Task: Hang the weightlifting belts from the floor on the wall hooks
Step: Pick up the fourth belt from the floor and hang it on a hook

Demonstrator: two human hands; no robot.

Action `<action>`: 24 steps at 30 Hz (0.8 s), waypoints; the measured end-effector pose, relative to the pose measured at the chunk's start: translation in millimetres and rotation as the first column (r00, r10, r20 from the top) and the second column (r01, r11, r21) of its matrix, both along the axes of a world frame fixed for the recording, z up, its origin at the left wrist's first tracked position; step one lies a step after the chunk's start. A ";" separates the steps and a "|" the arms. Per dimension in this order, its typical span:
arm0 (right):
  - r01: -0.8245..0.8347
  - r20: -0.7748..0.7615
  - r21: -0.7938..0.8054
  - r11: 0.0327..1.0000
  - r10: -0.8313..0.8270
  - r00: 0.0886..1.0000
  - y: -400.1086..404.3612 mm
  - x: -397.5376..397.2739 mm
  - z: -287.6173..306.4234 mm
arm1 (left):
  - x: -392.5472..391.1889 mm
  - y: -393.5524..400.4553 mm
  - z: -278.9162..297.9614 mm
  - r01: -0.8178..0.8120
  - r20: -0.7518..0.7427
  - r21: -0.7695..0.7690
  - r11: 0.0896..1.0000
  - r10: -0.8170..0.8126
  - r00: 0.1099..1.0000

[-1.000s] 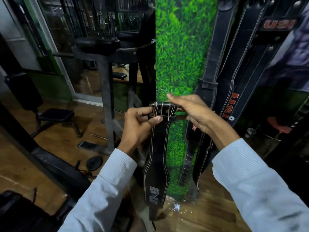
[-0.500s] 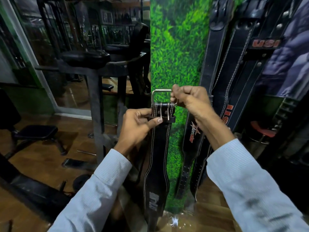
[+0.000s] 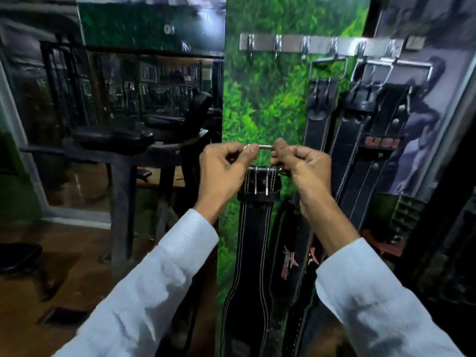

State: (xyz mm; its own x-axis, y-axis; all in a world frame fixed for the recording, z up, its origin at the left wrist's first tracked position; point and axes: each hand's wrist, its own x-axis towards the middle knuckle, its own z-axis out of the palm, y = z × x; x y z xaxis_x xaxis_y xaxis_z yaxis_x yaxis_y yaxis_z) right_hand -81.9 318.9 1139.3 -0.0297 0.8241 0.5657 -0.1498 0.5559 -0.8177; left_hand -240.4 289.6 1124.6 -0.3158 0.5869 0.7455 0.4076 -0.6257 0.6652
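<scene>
Presently, the task stands partly done. Two black leather weightlifting belts with white stitching, the nearer belt (image 3: pixel 319 109) and a wider belt marked in red lettering (image 3: pixel 371 140), already hang by their steel buckles from the metal wall hook rail (image 3: pixel 322 45) on the green grass-print panel (image 3: pixel 260 104); whether a third hangs among them cannot be told.

A third black stitched leather belt (image 3: pixel 252 240) is in hand, not yet hung. The left hand (image 3: pixel 222 171) and right hand (image 3: pixel 305 171) are each pinched closed on opposite ends of its square steel buckle frame (image 3: pixel 264 148), holding it level, well below the rail, with the strap dangling straight down in front of the panel.

Several hooks at the rail's left end (image 3: pixel 277 47) appear free. Remaining, in my judgement: raise the buckle and seat it over a free hook. Whether further belts lie on the floor cannot be determined; the wooden floor (image 3: pixel 77 253) in view shows none clearly.
</scene>
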 end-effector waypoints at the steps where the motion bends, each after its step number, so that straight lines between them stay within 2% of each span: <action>1: -0.004 -0.023 -0.014 1.000 0.004 1.000 5.6 3.3 10.8 | 3.1 10.5 14.8 -0.004 -0.006 0.016 1.000 0.004 1.000; 6: -0.162 0.020 -0.047 0.986 0.163 0.986 41.9 16.5 41.4 | 25.8 56.4 91.6 -0.026 0.027 0.123 0.992 0.023 0.999; 9: -0.151 0.005 -0.035 0.988 0.152 0.988 56.0 15.7 44.6 | 39.3 77.1 137.9 -0.056 0.038 0.156 0.986 0.051 0.998; 11: -0.150 -0.072 0.032 0.988 0.152 0.986 59.8 13.0 49.7 | 42.9 92.1 162.7 -0.092 0.132 0.118 0.989 0.076 0.988; 15: -0.105 -0.127 0.107 0.989 0.118 0.985 72.2 2.3 74.5 | 33.9 120.4 183.4 -0.245 0.199 0.095 0.965 0.223 0.954; 20: -0.066 -0.141 0.109 0.992 0.081 0.987 86.5 -14.4 88.6 | 15.2 135.1 197.2 -0.471 0.049 0.038 0.882 0.469 0.882; 24: -0.086 -0.143 0.063 0.994 0.094 0.985 94.8 -13.6 72.2 | 18.1 123.8 193.0 -0.563 -0.137 0.038 0.826 0.562 0.816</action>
State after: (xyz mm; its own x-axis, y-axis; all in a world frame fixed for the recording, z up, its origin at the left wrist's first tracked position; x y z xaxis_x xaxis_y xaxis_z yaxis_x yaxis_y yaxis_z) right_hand -95.5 413.7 1211.6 -0.0164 0.7883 0.6150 -0.3164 0.5794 -0.7511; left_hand -222.3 413.4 1317.6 -0.4879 0.3414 0.8034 0.7738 -0.2568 0.5790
